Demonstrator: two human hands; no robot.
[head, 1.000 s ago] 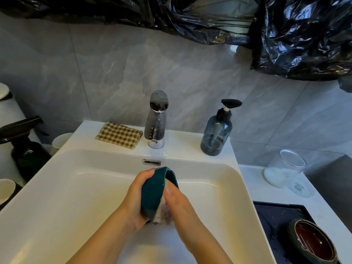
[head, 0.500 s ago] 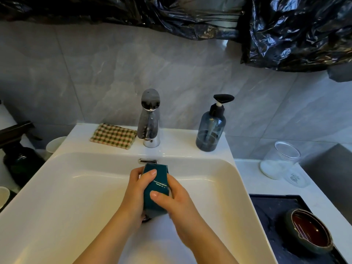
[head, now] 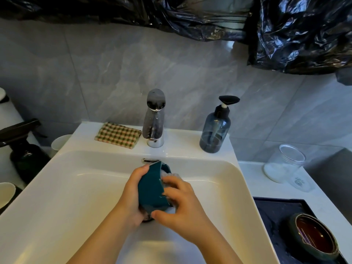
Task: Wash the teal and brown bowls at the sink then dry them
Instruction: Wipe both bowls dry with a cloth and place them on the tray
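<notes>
At nine o'clock of the sink [head: 76, 187], off its rim, a dark spray bottle [head: 24, 155] stands apart from the work. On the back ledge at eleven o'clock lies a folded checked cloth [head: 118, 135], probably meant for drying, so suds are best kept off it. The tap [head: 155, 119] stands at twelve, and no stream shows from it.

Below the tap, over the middle of the basin, the left grip [head: 133, 193] is clasped round the outside of the teal bowl [head: 150, 189]. The bowl is held on edge, its mouth turned toward three o'clock. The right grip [head: 182, 204] is closed on a pale foamy pad [head: 170, 175] pressed into the hollow, thumb under the lower rim.

This looks like the scrub of the first bowl. A soapy glaze is slippery, so the left grip should stay firm and low over the basin. It can turn the bowl a little at a time while the pad sweeps the inside wall, the rim and then the foot. A rinse under the tap comes after.

The soap bottle [head: 216, 130] at one o'clock is near if more foam is wanted. On the surface toward three o'clock stands a clear jar [head: 283, 164]. At four o'clock the brown bowl [head: 316, 237] sits upright on a dark tray [head: 276, 216], not yet in hand.
</notes>
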